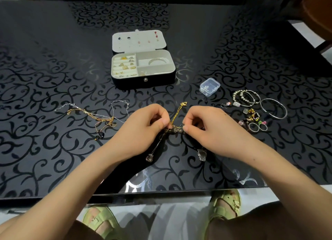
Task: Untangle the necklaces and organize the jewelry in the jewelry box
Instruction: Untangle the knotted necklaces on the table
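**Head view**

1. Location. The knot of necklaces [177, 129] lies between your two hands, low over the surface [53, 63]. Whether it touches the surface cannot be told. A gold chain [178, 112] runs out of the knot toward 12 o'clock. Two pendants hang or trail from it, one [149, 158] toward 7 o'clock and one [202, 154] toward 5 o'clock.

2. Handling. Judge these chains as very light, limp and slippery, with fine links that kink or snap under a hard pull. Take hold close to the knot, on single strands, not on the pendants or clasps. Use a light pull and work the loops loose sideways.

3. Hand state. Your left hand [143, 124] pinches strands at the left edge of the knot with thumb and forefinger, the other fingers curled. Your right hand [206, 126] pinches the right edge in the same way. The fingertips of the two hands are close together.

4. Pose. Both forearms come in from 6 o'clock and converge, with the wrists above the surface.

5. Surroundings. The jewelry box [129, 82] stands open at 12 o'clock. A second tangle [104, 118] lies at 9 o'clock. The bangles [274, 108] lie at 3 o'clock.
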Motion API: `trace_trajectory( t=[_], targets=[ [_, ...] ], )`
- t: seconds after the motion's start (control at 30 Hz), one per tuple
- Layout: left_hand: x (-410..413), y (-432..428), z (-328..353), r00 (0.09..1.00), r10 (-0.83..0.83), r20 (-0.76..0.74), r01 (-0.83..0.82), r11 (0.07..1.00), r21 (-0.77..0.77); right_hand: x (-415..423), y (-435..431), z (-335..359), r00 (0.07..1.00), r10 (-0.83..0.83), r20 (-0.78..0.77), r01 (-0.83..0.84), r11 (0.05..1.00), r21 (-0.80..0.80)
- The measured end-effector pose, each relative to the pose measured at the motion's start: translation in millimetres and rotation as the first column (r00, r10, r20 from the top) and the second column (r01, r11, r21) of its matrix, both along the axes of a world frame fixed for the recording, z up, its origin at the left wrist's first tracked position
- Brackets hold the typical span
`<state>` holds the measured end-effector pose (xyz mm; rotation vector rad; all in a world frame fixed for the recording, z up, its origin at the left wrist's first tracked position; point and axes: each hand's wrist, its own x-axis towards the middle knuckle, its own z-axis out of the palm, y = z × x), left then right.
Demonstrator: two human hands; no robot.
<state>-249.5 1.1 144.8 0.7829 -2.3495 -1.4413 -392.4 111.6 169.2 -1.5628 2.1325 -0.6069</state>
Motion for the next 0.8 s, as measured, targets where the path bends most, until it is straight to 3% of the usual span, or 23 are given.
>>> trace_trajectory(
  t=[0.1,0.17,0.4,0.8],
  targets=[
    [0,1,-1,0.999,-0.004,-0.033,0.007,0.996,0.092,0,-3,1,0.982,-0.007,0.188,0.016,0.999,-0.045],
    [-1,1,-1,0.999,-0.004,-0.045,0.010,0.993,0.114,1,-5,-1,0.977,-0.020,0.212,0.033,0.998,-0.058],
    [-2,3,-4,0.993,0.036,-0.116,-0.008,0.971,0.238,5,-6,-8,0.999,-0.024,-0.044,0.022,0.998,-0.056],
    [-13,5,1,0.967,0.129,-0.221,-0.017,0.893,0.449,12,-6,-14,0.979,-0.013,-0.204,0.000,0.998,-0.065]
  ],
)
